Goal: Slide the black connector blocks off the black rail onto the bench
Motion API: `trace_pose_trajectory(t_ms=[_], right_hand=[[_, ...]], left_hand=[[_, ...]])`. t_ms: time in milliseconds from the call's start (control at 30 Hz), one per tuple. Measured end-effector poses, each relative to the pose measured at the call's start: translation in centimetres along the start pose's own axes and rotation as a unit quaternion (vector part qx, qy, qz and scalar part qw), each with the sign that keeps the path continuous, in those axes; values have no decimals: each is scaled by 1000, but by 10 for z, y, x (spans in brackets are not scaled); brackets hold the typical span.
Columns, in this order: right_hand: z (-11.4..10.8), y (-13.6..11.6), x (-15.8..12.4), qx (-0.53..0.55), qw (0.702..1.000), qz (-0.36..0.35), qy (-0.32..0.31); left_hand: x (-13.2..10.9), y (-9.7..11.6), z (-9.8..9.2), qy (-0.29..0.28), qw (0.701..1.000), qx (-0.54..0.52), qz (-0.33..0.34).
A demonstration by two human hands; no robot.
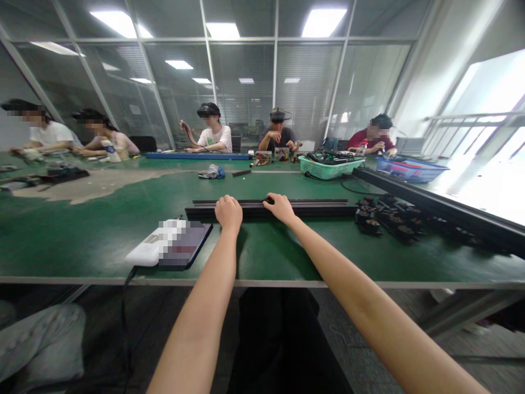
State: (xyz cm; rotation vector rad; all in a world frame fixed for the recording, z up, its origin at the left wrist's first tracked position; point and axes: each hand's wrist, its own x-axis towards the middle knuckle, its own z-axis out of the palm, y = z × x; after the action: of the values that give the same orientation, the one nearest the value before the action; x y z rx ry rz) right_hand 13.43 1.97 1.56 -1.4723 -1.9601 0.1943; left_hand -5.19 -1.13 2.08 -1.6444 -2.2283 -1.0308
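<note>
A long black slotted rail [320,212] lies across the green table in front of me, with a thinner dark strip [324,202] along its far side. My left hand [228,212] is closed over the rail, left of its middle, fingers curled over the far side. Farther right, my right hand [281,208] pinches a small black part [269,201] at the rail's top; whether the part touches the rail I cannot tell. Beyond the rail's right end sits a pile of black parts [394,213].
Left of the rail lie a white device [143,253] with a cable and a dark tablet-like slab [197,243]. A green basket [328,171], a blue basket [422,174] and a long black beam [435,205] stand to the right. Several people work along the far side.
</note>
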Motion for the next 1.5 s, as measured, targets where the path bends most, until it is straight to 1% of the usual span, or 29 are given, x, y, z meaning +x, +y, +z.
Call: trace_pose_trajectory(t_ms=[767, 1333, 1400, 1500], right_hand=[[-11, 15, -3, 5, 1000, 3, 5], [-8, 17, -3, 25, 1000, 0, 11], [-5, 18, -2, 30, 999, -9, 17], [0, 21, 0, 23, 998, -30, 46]], left_hand=[[0, 0, 1, 2, 1000, 3, 5], [0, -1, 1, 3, 1000, -12, 3], [0, -1, 1, 4, 1000, -14, 4], [0, -1, 2, 6, 1000, -15, 5]])
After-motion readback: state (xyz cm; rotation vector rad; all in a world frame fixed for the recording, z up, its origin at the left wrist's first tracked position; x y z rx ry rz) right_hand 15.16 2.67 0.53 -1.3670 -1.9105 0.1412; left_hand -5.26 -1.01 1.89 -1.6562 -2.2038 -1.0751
